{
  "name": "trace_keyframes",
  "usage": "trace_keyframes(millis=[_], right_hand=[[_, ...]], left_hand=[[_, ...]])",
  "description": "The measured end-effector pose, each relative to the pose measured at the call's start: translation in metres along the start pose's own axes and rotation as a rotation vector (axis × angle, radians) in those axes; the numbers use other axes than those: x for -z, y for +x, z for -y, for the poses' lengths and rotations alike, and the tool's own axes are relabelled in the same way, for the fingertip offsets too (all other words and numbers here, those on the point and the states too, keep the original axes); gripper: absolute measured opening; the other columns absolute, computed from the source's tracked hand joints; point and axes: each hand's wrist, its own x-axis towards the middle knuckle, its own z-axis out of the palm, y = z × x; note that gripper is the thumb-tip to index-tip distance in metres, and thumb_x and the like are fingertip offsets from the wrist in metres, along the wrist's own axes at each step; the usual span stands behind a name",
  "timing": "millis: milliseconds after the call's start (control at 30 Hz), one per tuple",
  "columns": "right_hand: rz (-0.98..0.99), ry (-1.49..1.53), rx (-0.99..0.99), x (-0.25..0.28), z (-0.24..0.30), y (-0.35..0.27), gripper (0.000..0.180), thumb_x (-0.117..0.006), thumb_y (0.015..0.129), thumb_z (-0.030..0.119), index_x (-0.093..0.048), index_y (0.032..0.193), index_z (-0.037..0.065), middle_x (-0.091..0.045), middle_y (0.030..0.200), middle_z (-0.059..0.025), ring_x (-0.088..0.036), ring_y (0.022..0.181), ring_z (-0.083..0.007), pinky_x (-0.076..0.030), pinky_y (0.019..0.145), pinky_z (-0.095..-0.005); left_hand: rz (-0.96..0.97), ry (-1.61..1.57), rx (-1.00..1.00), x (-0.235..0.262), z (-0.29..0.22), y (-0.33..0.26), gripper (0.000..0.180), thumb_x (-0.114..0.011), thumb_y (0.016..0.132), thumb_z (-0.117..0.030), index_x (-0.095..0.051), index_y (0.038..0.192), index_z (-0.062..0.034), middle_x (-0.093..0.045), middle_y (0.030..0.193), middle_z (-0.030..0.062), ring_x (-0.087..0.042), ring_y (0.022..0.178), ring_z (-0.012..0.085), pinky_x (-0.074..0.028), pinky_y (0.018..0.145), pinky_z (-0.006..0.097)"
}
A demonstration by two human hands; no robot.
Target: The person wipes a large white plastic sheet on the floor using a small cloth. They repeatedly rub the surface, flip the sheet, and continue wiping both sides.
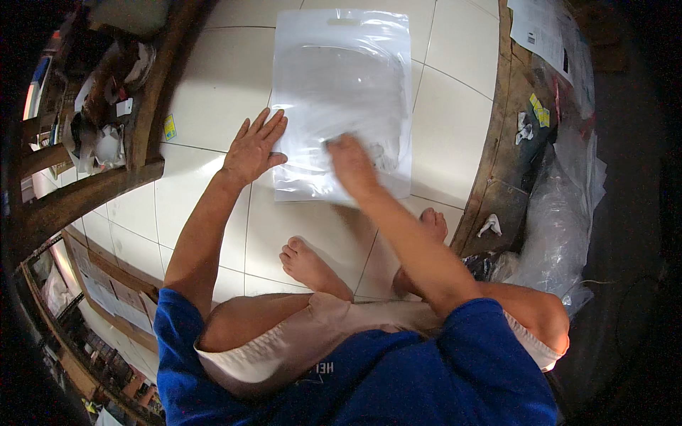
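Observation:
A white glossy plastic bag with a cut-out handle slot at its far end lies flat on the tiled floor in front of me. Grey smudges and wrinkles show across its middle. My left hand is open at the bag's left edge, its fingers spread and their tips resting on the plastic. Over the lower middle of the bag, my right hand is blurred by motion, with its fingers curled. A small dark patch shows at those fingers, but what they hold is too smeared to name.
My bare feet are just below the bag. To the left stands a wooden shelf with clutter; a yellow slip lies beside it. Along the right run a wooden board, crumpled white scraps and clear plastic wrap.

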Motion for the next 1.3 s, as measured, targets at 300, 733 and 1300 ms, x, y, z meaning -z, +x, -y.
trace_keyframes(millis=[300,733,1300], right_hand=[[-0.134,0.045,0.161,-0.004,-0.012,-0.013,0.018,-0.049,0.087,0.009,-0.064,0.092,0.000,-0.060,0.095,-0.0243,-0.057,0.094,-0.0399,-0.047,0.085,-0.0472],[-0.220,-0.031,-0.007,0.010,-0.028,-0.027,0.011,-0.054,0.085,0.005,-0.063,0.090,0.000,-0.058,0.095,-0.0197,-0.057,0.094,-0.0366,-0.047,0.081,-0.0426],[-0.067,0.030,0.126,-0.001,0.006,-0.046,0.014,-0.054,0.082,0.009,-0.064,0.090,0.003,-0.058,0.093,-0.0195,-0.056,0.087,-0.0345,-0.047,0.080,-0.0436]], left_hand=[[0.065,0.038,0.047,0.003,-0.009,0.004,0.081,-0.061,0.085,-0.048,-0.025,0.150,-0.0151,-0.019,0.158,-0.0009,-0.015,0.145,0.0230,-0.020,0.118,0.046],[0.127,0.089,0.095,0.013,-0.014,0.002,0.081,-0.059,0.086,-0.048,-0.022,0.151,-0.0170,-0.015,0.159,-0.0033,-0.013,0.146,0.0203,-0.018,0.119,0.043],[0.124,0.120,0.109,0.013,-0.013,-0.001,0.081,-0.059,0.086,-0.048,-0.021,0.151,-0.0189,-0.015,0.158,-0.0046,-0.013,0.146,0.0198,-0.020,0.119,0.043]])
